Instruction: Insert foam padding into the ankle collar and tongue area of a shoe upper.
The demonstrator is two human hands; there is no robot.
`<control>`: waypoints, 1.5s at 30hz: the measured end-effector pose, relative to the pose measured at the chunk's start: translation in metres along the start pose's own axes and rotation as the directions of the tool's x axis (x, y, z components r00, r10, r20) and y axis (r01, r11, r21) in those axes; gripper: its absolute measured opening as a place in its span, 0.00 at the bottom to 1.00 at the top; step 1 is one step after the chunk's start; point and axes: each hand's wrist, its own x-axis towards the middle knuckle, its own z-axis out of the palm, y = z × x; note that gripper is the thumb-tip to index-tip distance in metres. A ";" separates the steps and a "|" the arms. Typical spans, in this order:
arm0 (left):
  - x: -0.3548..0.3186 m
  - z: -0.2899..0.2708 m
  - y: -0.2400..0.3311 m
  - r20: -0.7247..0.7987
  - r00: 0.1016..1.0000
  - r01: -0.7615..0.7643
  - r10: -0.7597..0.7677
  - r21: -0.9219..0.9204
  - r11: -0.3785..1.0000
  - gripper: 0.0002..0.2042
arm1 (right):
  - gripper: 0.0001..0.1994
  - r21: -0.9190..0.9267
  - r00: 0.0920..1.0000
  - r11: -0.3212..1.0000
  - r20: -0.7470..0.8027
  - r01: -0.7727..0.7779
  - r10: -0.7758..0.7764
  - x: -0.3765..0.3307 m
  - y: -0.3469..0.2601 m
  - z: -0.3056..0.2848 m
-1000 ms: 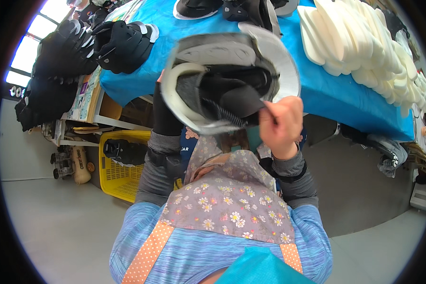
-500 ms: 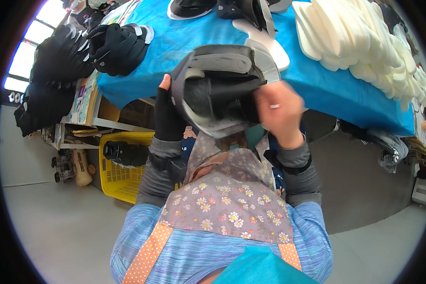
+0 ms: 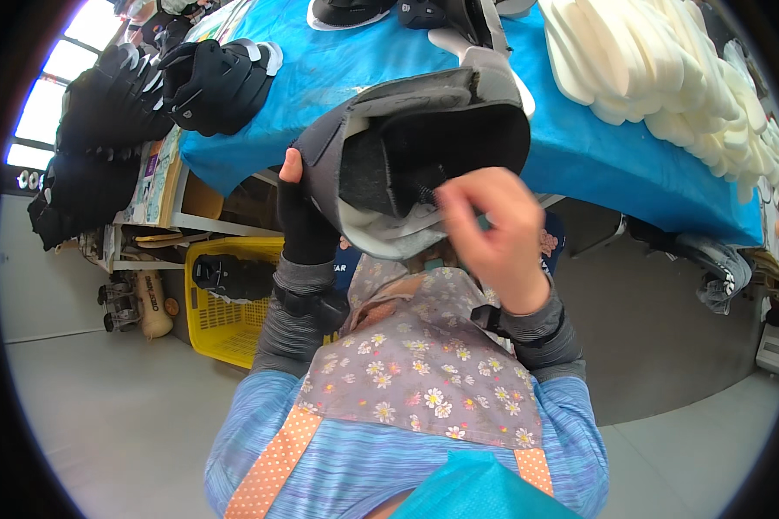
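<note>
A black-and-grey shoe upper (image 3: 329, 143) is held up in front of me, its opening turned toward me and its black lining showing. My left hand (image 3: 307, 208), in a black fingerless glove, is closed around its left side, the thumb along the outer edge. At the lower right of the opening is my bare right hand (image 3: 498, 233), fingers bent together at the black lining's edge. What those fingertips hold, if anything, is hidden. Pale raw material shows along the upper's lower rim.
Beyond my hands is a blue-covered table (image 3: 320, 78). Stacked black uppers (image 3: 216, 86) sit at its left, with white foam shoe shapes (image 3: 632, 60) piled on the right. More black footwear parts (image 3: 350, 10) lie at the back. Below left stands a yellow basket (image 3: 225, 324) with a dark shoe piece inside.
The upper has turned so its opening and lining face me more. My right hand has moved left and slightly lower along its edge. My left hand keeps its hold.
</note>
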 end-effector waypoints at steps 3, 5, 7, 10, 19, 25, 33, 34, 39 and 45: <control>0.003 0.015 -0.011 -0.066 0.990 -0.116 0.125 0.124 0.985 0.30 | 0.08 -0.064 0.993 0.996 0.106 0.057 -0.050 0.008 -0.009 0.029; 0.007 0.014 -0.021 -0.105 0.984 -0.133 0.145 0.120 0.984 0.29 | 0.09 -0.119 0.987 0.982 0.079 0.146 -0.137 0.011 -0.007 0.035; 0.013 -0.008 -0.022 -0.144 0.977 -0.095 0.160 0.384 0.919 0.26 | 0.07 -0.153 0.987 0.976 0.060 0.157 -0.149 0.009 -0.003 0.038; 0.010 -0.015 -0.023 -0.032 0.929 -0.141 0.368 0.889 0.435 0.31 | 0.06 -0.368 0.974 0.903 0.052 0.222 -0.219 0.010 0.003 0.037; -0.010 0.029 0.002 0.209 0.978 -0.160 0.010 0.718 0.677 0.62 | 0.06 -0.255 0.954 0.924 0.170 0.285 -0.248 0.018 -0.012 0.029; -0.008 0.015 -0.010 0.144 0.985 -0.159 0.090 0.592 0.790 0.48 | 0.10 -0.249 0.993 0.966 0.110 0.070 -0.044 0.013 0.003 0.020; -0.009 0.021 -0.024 0.105 0.984 -0.180 0.147 0.640 0.747 0.47 | 0.11 -0.137 0.936 0.932 0.064 -0.335 0.346 0.010 0.023 0.015; -0.007 0.021 -0.025 0.062 0.988 -0.151 0.143 0.614 0.774 0.46 | 0.11 -0.137 0.936 0.932 0.064 -0.336 0.347 0.010 0.020 0.015; -0.004 0.009 -0.024 0.058 0.996 -0.090 0.070 0.606 0.790 0.45 | 0.08 -0.102 0.958 0.966 0.193 0.236 -0.213 0.002 -0.020 0.018; 0.001 0.034 -0.022 0.032 0.997 0.035 -0.073 0.646 0.762 0.40 | 0.08 -0.162 0.960 0.963 0.215 0.216 -0.180 0.002 -0.012 0.021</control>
